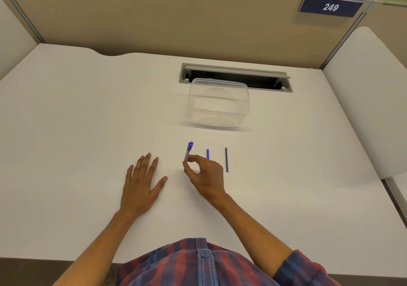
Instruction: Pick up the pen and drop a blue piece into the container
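My right hand (pixel 203 176) pinches a pen with a blue cap (pixel 189 151) between thumb and forefinger, the cap tilted up and away from me. Just right of it a thin blue pen (pixel 207 154) lies on the white desk (pixel 77 131), its near end hidden behind my fingers. Further right lies a darker blue pen (pixel 226 159), pointing away from me. My left hand (pixel 142 183) rests flat on the desk with fingers spread, holding nothing. A clear plastic container (pixel 219 104) stands beyond the pens.
A grey cable slot (pixel 235 76) with its flap raised is set into the desk behind the container. Beige partition walls (pixel 176 21) close off the back and sides, with a sign reading 249 (pixel 330 7) at the upper right.
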Demonstrator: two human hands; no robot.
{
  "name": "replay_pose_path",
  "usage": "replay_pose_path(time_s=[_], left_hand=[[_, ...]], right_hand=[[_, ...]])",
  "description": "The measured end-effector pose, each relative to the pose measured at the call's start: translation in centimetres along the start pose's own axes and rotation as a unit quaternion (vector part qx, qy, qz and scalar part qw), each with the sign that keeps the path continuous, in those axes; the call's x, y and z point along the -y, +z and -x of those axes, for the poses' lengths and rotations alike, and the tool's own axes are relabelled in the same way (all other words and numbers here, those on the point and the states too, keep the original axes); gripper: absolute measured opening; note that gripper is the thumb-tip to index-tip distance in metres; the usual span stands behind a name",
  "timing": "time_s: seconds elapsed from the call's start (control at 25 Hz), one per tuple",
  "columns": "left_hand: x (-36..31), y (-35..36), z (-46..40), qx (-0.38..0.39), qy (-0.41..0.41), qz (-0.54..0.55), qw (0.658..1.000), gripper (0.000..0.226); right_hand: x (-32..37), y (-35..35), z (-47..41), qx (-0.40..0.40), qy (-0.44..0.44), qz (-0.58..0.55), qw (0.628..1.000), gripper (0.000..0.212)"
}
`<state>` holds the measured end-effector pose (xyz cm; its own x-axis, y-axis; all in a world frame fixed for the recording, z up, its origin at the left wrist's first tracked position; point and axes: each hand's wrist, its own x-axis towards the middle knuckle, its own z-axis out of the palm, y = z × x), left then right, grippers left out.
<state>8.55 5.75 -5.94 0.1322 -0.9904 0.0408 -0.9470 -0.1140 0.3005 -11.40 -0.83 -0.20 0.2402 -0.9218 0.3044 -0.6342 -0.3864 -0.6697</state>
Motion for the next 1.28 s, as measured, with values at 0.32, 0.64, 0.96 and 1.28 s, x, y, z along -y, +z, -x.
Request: replay_pose_path(time_s=[0.32, 0.64, 0.96, 1.28], left_hand=[[0.1, 0.0, 0.0, -0.002, 0.001, 0.0, 1.0, 0.076], [-0.2, -0.2, 0.0, -0.002, 0.001, 0.003, 1.0, 0.08], [-0.1, -0.1, 0.0, 0.001, 0.002, 0.004, 1.0, 0.08], [-0.1, -0.2, 0.1, 0.002, -0.001, 0.003, 1.0, 0.079]], right_hand=[[-1.1, 0.6, 0.7, 0.113, 0.055, 0.028, 0.992, 0.027], [0.1, -0.2, -0.2, 0.004, -0.009, 0.0, 1.0, 0.019], [-1.0, 0.8, 1.0, 0.095, 0.017, 0.036, 0.995, 0.025], [-1.2, 0.7, 0.9, 0.134, 0.038, 0.049, 0.989, 0.029]])
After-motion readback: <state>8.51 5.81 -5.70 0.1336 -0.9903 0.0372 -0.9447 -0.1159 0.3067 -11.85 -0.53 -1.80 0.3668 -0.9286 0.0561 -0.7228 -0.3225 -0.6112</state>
